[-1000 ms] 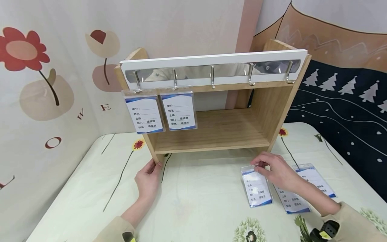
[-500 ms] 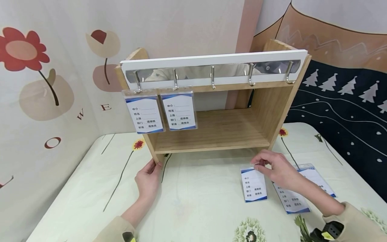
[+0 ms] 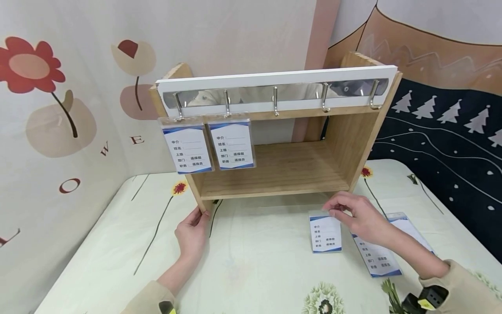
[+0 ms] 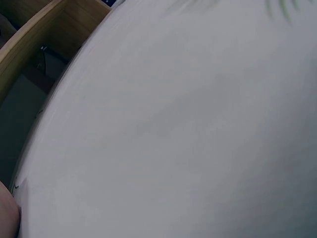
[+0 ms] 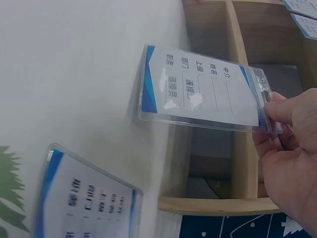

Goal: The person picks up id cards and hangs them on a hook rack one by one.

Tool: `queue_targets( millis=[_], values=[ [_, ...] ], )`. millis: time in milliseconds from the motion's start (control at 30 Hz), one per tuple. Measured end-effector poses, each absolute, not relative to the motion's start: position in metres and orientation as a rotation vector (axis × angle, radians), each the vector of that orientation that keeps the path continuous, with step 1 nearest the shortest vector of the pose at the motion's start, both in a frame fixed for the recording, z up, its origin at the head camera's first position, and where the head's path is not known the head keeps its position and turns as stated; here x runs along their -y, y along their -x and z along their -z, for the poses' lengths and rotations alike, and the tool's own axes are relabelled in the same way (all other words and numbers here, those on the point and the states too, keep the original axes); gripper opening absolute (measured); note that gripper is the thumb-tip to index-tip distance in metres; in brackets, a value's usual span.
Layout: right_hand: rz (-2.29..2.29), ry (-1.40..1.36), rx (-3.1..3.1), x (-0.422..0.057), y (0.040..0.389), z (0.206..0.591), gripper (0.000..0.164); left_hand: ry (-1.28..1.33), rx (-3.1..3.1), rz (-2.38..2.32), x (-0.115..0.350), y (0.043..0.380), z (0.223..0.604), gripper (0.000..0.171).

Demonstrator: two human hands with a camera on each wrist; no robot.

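Observation:
My right hand (image 3: pixel 358 217) pinches a badge (image 3: pixel 326 234) in a clear plastic sleeve by its top edge, in front of the wooden shelf (image 3: pixel 274 172). In the right wrist view the thumb (image 5: pixel 281 110) presses on the clear strip of this badge (image 5: pixel 200 91). My left hand (image 3: pixel 193 231) grips the foot of the shelf's left side panel between thumb and fingers. Two badges hang side by side, one badge (image 3: pixel 188 149) from the far left hook (image 3: pixel 178 106), the other badge (image 3: pixel 231 145) from the hook (image 3: pixel 227 103) beside it.
Two more badges lie on the flower-print cloth (image 3: pixel 251 261) at the right: a nearer badge (image 3: pixel 377 258) and a farther badge (image 3: pixel 409 231), partly behind my right forearm. A white rail (image 3: pixel 278 77) with several metal hooks runs along the shelf's top. Printed fabric hangs behind.
My right hand has lifted the pinched badge up off the cloth and slightly left, so it hangs more upright. My left hand and the shelf have hardly moved.

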State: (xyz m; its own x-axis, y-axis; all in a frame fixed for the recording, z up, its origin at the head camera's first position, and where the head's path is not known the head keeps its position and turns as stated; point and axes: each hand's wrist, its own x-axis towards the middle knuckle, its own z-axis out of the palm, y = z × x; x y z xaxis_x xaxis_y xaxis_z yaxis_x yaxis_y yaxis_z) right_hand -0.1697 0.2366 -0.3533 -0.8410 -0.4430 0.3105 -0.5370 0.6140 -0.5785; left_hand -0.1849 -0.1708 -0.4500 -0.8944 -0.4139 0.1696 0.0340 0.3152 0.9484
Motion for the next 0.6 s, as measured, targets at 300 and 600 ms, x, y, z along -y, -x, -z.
queue_targets(
  millis=[300,600],
  values=[
    [-0.973,-0.934,2.577,-0.231,0.18,0.34,0.029,-0.338,2.202,1.604,0.17,0.184,0.45,0.038],
    [-0.985,-1.001,2.516,-0.22,0.189,0.316,0.034,-0.334,2.208,1.585,0.172,0.185,0.451,0.038]
  ],
)
